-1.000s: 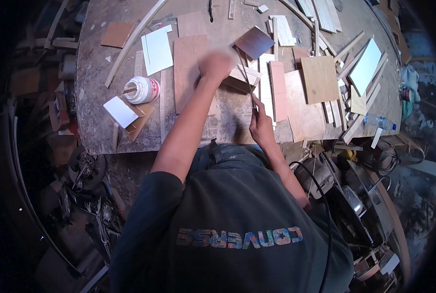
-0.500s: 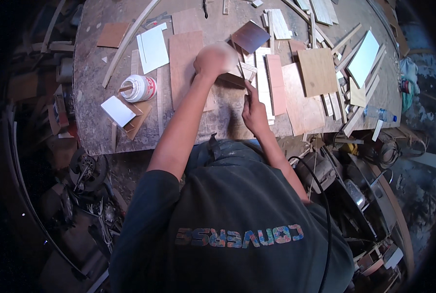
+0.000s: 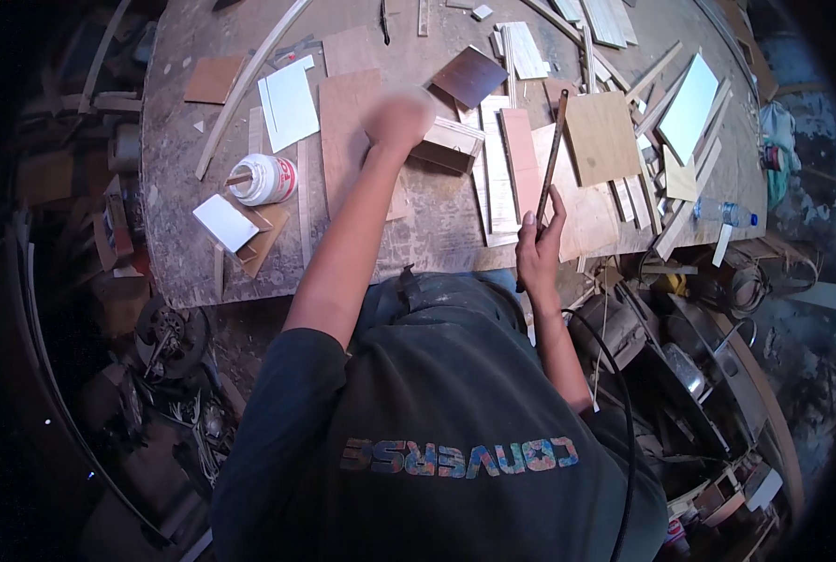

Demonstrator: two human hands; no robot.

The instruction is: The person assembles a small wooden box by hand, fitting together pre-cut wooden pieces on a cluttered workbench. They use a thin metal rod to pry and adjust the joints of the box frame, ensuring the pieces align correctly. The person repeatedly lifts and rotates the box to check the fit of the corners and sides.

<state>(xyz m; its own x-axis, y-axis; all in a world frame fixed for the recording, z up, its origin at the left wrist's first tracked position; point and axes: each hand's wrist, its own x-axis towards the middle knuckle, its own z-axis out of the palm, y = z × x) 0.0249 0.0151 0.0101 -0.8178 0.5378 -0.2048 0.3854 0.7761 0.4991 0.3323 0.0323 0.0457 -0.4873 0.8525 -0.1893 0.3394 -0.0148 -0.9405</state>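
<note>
My left hand (image 3: 399,122), its fingers partly blurred, is closed on the left end of a small wooden box-like piece (image 3: 454,139) with pale edges and a darker side. In my right hand (image 3: 540,248) is a long, thin, dark rod-like tool (image 3: 554,140), perhaps a file, held near its lower end and pointing away from me. The tool is apart from the wooden piece. Behind that piece lies a dark brown square panel (image 3: 469,77), and a flat reddish-brown board (image 3: 348,112) is under and beside my left hand.
At left a white glue tub (image 3: 266,180) with a stick in it stands by a small white-topped block (image 3: 225,221). Several boards lie at right, including a tan panel (image 3: 607,139) and a pink strip (image 3: 521,159). A plastic bottle (image 3: 727,214) rests near the workbench (image 3: 184,262) edge.
My right hand has drawn the rod-like tool off the wooden piece, toward me and to the right. My left hand and the piece have shifted slightly left.
</note>
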